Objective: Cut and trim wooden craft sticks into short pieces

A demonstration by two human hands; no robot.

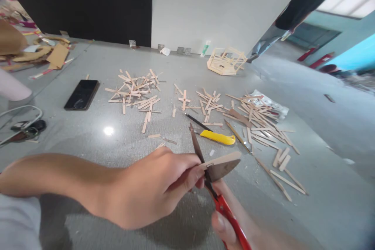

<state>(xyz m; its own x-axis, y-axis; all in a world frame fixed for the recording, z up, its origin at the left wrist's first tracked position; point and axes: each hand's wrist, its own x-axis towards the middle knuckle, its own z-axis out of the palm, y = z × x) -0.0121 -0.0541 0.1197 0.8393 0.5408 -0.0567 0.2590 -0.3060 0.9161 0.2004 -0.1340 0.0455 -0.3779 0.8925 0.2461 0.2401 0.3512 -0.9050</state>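
Observation:
My left hand [158, 187] pinches a flat wooden craft stick [224, 159] between thumb and fingers, its free end pointing right. My right hand [252, 222] grips red-handled scissors [225, 207], thumb on the near handle. The scissor blades are spread, one pointing up and away and the other to the right, and the stick crosses between them close to my left fingertips. Just beyond lie a yellow utility knife [218, 137], a black pen-like tool [197, 120] and a thin brass-coloured tool [238, 136].
Loose craft sticks [137, 90] lie in piles, more of them [266, 119] around a plastic bag [277, 103]. A phone [81, 94] is at left. A stick-built frame [227, 61] and a small tube [205, 48] stand by the panel [219, 4]. A person [304, 4] stands behind.

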